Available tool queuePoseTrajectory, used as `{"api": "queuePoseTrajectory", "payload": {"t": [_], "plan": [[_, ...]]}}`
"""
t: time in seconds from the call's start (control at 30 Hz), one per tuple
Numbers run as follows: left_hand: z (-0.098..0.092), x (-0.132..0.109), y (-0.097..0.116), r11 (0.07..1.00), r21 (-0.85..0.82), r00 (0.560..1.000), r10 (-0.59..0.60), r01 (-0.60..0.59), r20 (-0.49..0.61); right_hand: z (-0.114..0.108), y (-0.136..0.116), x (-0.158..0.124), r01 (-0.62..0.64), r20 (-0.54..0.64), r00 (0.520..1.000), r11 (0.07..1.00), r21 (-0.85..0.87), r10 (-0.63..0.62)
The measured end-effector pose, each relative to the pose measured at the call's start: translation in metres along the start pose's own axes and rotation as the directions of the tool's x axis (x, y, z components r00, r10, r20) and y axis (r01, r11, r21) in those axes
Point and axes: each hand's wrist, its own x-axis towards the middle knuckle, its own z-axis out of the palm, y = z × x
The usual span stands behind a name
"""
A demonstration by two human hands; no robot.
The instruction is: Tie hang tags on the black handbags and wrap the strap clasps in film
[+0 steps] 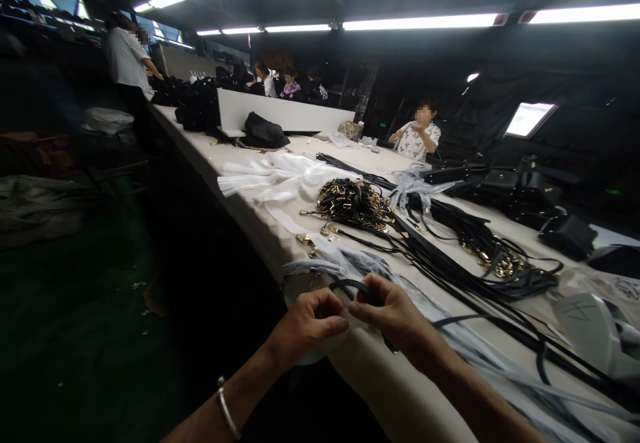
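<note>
Near the table's front edge, my left hand (pixel 313 323) and my right hand (pixel 387 309) are close together, fingers closed on a black strap (pixel 349 283) that arches between them. A gold-coloured end shows below my right hand. Just beyond them, straps in translucent wrapping (pixel 340 261) lie on the pale table (pixel 280 229). Farther back is a heap of black straps with gold clasps (pixel 355 203). Long black straps (pixel 430 256) run from it toward the right.
White wrapping strips (pixel 285 173) spread behind the hands. A second strap bundle (pixel 505 263) and a white rounded object (pixel 587 326) lie right. A low white divider (pixel 290 115) crosses the table. A person (pixel 415 137) sits across; others are farther back.
</note>
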Motion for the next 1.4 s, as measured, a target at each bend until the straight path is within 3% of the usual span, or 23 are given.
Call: {"api": "queuePoseTrajectory", "payload": {"t": [0.1, 0.23, 0.37, 0.53, 0.67, 0.83, 1.0, 1.17, 1.4], "plan": [[-0.001, -0.003, -0.002, 0.999, -0.028, 0.999, -0.031, 0.030, -0.042, 0.006, 0.005, 0.007, 0.032, -0.012, 0.999, 0.997, -0.077, -0.033], [-0.003, -0.006, -0.008, 0.988, -0.142, 0.998, -0.064, 0.061, -0.019, 0.013, 0.008, 0.013, 0.071, -0.029, 0.997, 0.989, -0.132, -0.075], [-0.016, -0.010, -0.022, 0.981, -0.172, 0.992, -0.101, 0.087, -0.073, 0.009, -0.009, 0.010, -0.012, 0.022, 1.000, 0.994, -0.108, 0.014], [-0.037, -0.019, -0.039, 0.970, -0.229, 0.986, -0.107, 0.076, -0.128, -0.008, -0.033, -0.002, -0.084, -0.074, 0.994, 0.996, 0.008, 0.085], [-0.046, -0.024, -0.050, 0.949, -0.309, 0.990, -0.099, 0.063, -0.104, -0.014, -0.043, -0.015, -0.109, -0.122, 0.986, 0.993, 0.043, 0.113], [-0.050, -0.025, -0.060, 0.950, -0.311, 0.998, -0.049, 0.032, -0.047, -0.001, -0.054, -0.029, -0.143, -0.170, 0.974, 0.988, 0.055, 0.150], [-0.050, -0.027, -0.065, 0.956, -0.289, 0.998, -0.053, 0.045, -0.021, 0.009, -0.055, -0.029, -0.106, -0.122, 0.986, 0.993, 0.043, 0.110], [-0.049, -0.029, -0.067, 0.949, -0.315, 1.000, -0.021, 0.016, -0.011, 0.009, -0.044, -0.024, -0.089, 0.002, 0.996, 0.996, 0.009, 0.089], [-0.047, -0.028, -0.060, 0.957, -0.289, 0.999, -0.024, 0.015, -0.026, 0.017, -0.036, -0.025, -0.145, -0.010, 0.989, 0.989, -0.018, 0.144]]}}
